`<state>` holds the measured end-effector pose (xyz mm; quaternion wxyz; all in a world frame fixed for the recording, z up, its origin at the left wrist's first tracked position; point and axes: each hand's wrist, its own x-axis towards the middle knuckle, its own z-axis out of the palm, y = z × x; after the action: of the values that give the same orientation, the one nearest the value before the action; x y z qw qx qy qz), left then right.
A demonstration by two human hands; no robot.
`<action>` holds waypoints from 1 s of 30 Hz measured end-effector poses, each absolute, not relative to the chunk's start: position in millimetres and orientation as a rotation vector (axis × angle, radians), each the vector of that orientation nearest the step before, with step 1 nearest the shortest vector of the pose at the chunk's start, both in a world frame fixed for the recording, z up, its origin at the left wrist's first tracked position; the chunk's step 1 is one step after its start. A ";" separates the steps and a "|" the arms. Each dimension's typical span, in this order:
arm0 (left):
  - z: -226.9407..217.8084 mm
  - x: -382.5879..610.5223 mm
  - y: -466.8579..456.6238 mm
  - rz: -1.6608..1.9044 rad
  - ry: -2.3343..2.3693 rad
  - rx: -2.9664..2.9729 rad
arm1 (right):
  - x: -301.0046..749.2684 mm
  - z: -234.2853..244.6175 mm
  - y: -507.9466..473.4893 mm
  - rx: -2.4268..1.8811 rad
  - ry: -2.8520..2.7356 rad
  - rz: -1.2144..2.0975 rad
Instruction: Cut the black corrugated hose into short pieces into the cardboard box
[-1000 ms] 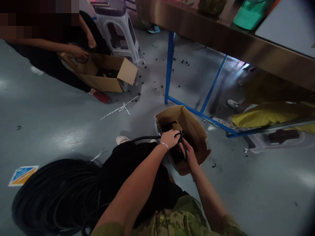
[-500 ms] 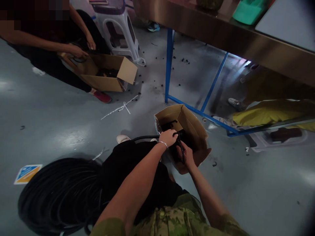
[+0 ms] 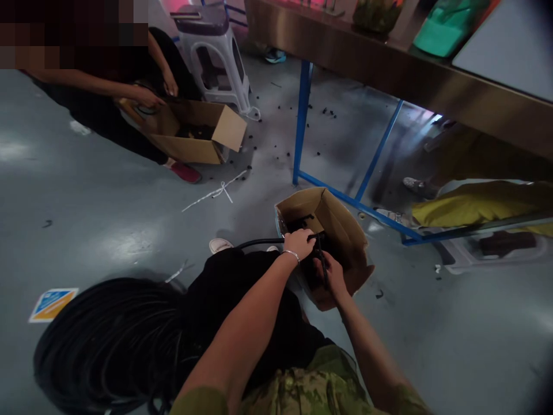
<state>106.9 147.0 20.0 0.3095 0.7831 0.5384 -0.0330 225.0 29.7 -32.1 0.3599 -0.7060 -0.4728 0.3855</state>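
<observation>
My left hand (image 3: pixel 299 244) is closed round the end of a black hose (image 3: pixel 259 242), which runs in from the left across my lap. Its tip pokes out past my fingers. Just to the right and lower, my right hand (image 3: pixel 332 272) is wrapped round a dark cutter-like tool (image 3: pixel 321 253), held upright against the hose end. Its exact kind is hard to make out. Both hands are over an open cardboard box (image 3: pixel 345 225) with dark pieces inside, mostly in shadow. A big coil of black hose (image 3: pixel 108 340) lies on the floor at my left.
A co-worker's hands (image 3: pixel 149 98) are over another cardboard box (image 3: pixel 185 148), near a plastic stool (image 3: pixel 211 52). A steel-topped table (image 3: pixel 345 49) with a blue leg (image 3: pixel 302 127) stands ahead. Small black bits and a white string (image 3: pixel 222 190) lie on the floor.
The whole view has shifted slightly right and down. My hands keep the same hold on the hose and tool; the tool appears a little more closed at the hose end.
</observation>
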 end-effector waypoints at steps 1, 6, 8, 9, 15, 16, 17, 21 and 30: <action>19.7 106.7 147.6 -0.086 1.423 2.068 | 225.7 -31.4 30.4 -1.814 -1.212 1.007; 19.0 104.3 154.1 -0.067 1.373 2.022 | 228.7 -29.1 29.8 -1.794 -1.198 1.037; 20.0 102.4 157.3 -0.064 1.309 1.993 | 230.4 -29.8 27.7 -1.784 -1.213 1.062; 20.6 101.5 158.5 -0.062 1.282 1.974 | 231.5 -30.5 26.7 -1.779 -1.223 1.073; 22.9 101.8 158.2 0.001 1.312 1.863 | 235.0 -28.9 29.4 -1.686 -1.210 1.116; 23.3 102.3 157.5 0.009 1.337 1.855 | 234.4 -26.5 31.3 -1.655 -1.186 1.159; 23.6 102.8 156.8 0.013 1.362 1.849 | 233.5 -23.7 33.4 -1.621 -1.157 1.210; 25.1 103.4 154.4 0.002 1.415 1.856 | 229.0 -13.8 41.2 -1.545 -1.063 1.327; 22.6 104.8 150.8 -0.091 1.378 1.911 | 226.7 -23.9 45.1 -1.613 -1.131 1.219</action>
<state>104.8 150.8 22.6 0.3819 0.7490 0.5403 -0.0356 226.7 45.1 -23.9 0.4008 -0.6380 -0.4472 0.4819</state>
